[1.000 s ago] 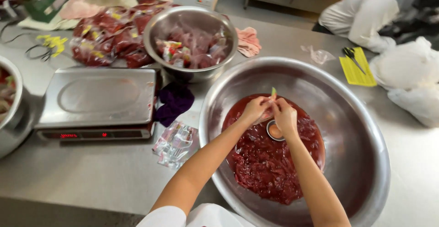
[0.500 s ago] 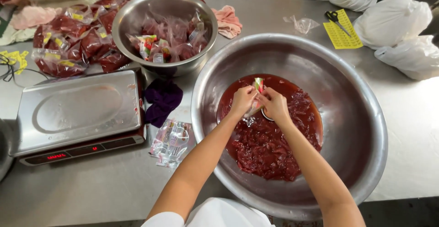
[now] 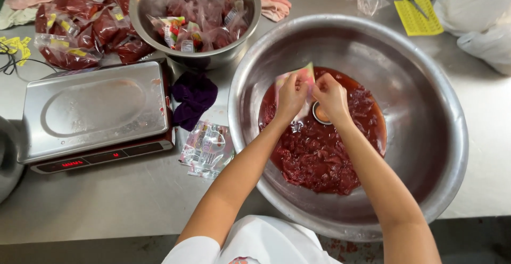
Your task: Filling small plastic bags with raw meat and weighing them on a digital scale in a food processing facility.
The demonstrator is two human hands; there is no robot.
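Note:
Both my hands hover over a large steel bowl (image 3: 426,99) that holds dark red marinated meat (image 3: 319,157). My left hand (image 3: 290,96) and my right hand (image 3: 331,95) pinch the top of one small clear printed pouch (image 3: 301,77) and hold it upright between them. A small round metal cup (image 3: 321,114) sits in the meat just below my right hand.
A smaller steel bowl (image 3: 154,8) with filled pouches stands at the back. Left of it lie packed red bags (image 3: 74,24). A steel scale (image 3: 90,115), a purple cloth (image 3: 194,96) and empty pouches (image 3: 207,149) lie left of the big bowl. Yellow card with scissors (image 3: 418,8) at far right.
The view has moved closer and shifted. My hands have lifted the pouch slightly and spread its top between them.

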